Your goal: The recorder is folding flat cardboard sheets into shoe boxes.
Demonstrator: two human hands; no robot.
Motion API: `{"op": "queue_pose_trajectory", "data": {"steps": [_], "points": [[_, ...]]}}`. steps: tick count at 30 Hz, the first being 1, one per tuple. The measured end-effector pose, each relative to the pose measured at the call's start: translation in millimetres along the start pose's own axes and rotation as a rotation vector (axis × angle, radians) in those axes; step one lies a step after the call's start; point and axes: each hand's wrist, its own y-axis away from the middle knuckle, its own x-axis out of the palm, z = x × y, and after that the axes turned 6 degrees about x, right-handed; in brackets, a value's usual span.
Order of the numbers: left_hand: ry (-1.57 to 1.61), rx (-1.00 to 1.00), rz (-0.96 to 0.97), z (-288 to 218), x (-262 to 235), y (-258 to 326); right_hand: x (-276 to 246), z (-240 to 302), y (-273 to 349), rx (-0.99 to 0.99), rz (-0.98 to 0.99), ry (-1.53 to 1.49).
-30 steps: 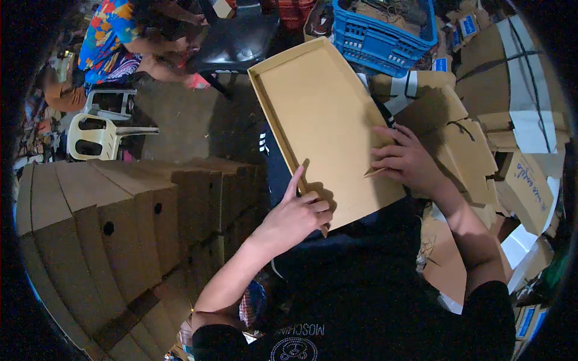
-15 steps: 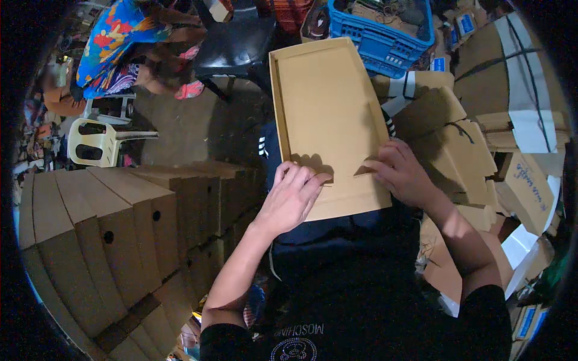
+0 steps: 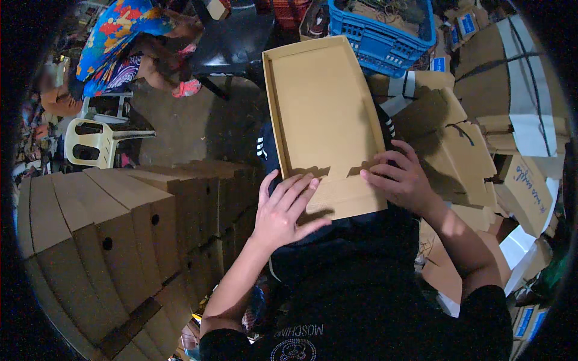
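While both hands press on the same flap, the scene reads so:
Left hand [image 3: 283, 210]: fingers spread flat, grasping nothing, on the cardboard tray's [image 3: 325, 114] near flap.
Right hand [image 3: 400, 180]: likewise flat on that flap.
Tray: on the person's lap.
Left: row of folded cardboard boxes [image 3: 108, 240].
Beyond: blue plastic crate [image 3: 391, 36].

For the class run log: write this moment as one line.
left hand: flat on cardboard tray flap | right hand: pressing flap | stacked boxes: left
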Motion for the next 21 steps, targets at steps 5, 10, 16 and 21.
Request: {"op": "queue_pose_trajectory", "data": {"steps": [5, 10, 16, 21], "points": [[-0.063, -0.080, 0.208, -9.7, 1.0, 13.4, -28.7, 21.3, -2.2, 0.074, 0.195, -0.064], [-0.142, -0.073, 0.218, -10.3, 3.6, 12.1, -18.9, 29.2, 8.5, 0.126, 0.231, -0.020], [-0.046, -0.041, 0.079, -6.9, -6.8, -6.9, -13.2, 25.9, 1.7, 0.127, 0.127, 0.016], [0.115, -0.109, 0.025, 6.3, -16.0, -28.8, -20.1, 27.2, -23.3, 0.237, 0.134, -0.217]]}}
